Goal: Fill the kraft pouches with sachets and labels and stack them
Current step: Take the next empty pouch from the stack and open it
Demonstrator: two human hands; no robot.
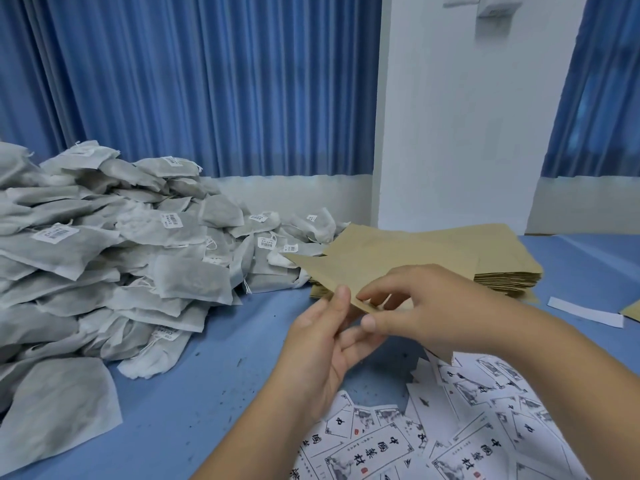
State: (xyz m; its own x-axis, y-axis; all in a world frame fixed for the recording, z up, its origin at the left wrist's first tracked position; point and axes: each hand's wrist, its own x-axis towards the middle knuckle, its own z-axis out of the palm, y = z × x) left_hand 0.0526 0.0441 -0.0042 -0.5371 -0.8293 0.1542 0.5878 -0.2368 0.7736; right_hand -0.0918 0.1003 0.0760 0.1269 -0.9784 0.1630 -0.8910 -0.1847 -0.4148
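Observation:
I hold one flat kraft pouch (349, 268) above the blue table, over the near edge of the kraft pouch stack (498, 261). My left hand (322, 341) pinches its near corner between thumb and fingers. My right hand (426, 306) pinches the same edge from the right, thumb below and fingers on top. A big heap of grey-white sachets (121, 244) with small barcode stickers fills the left side. White printed labels (450, 438) lie scattered at the bottom right, partly under my right forearm.
The blue table (214, 368) shows dark crumbs between the sachets and the labels. A white paper strip (585, 311) lies right of the stack, with a kraft corner (632, 311) at the frame edge. Blue curtains and a white wall (450, 116) stand behind.

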